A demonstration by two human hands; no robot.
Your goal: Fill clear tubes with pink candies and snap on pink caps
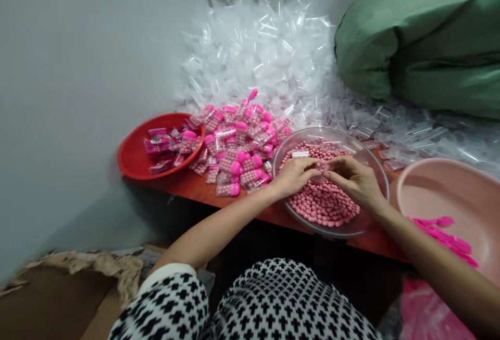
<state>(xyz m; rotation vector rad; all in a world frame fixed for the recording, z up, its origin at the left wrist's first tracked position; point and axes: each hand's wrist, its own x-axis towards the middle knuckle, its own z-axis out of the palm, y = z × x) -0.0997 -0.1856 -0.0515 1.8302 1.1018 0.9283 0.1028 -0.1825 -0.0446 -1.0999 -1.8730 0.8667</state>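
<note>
Over the bowl, the fingers of my left hand (294,174) close around a small clear plastic container (321,169) with pink balls inside. My right hand (357,179) pinches at the other side of that container, partly hiding it. Beneath both hands is a clear plastic bowl (375,155) holding many pink balls (324,207). Another clear container (300,153) lies on the balls behind my left hand. To the left of the bowl, filled containers with bright pink caps (250,163) are heaped on the red table.
A red basin (130,150) at the left holds small pink packets (158,145). Empty clear containers (258,53) form a tall pile behind. At right, a pale pink basin (441,184) contains bright pink plastic pieces (445,236). A green sack (422,38) stands behind; a cardboard box (54,298) is lower left.
</note>
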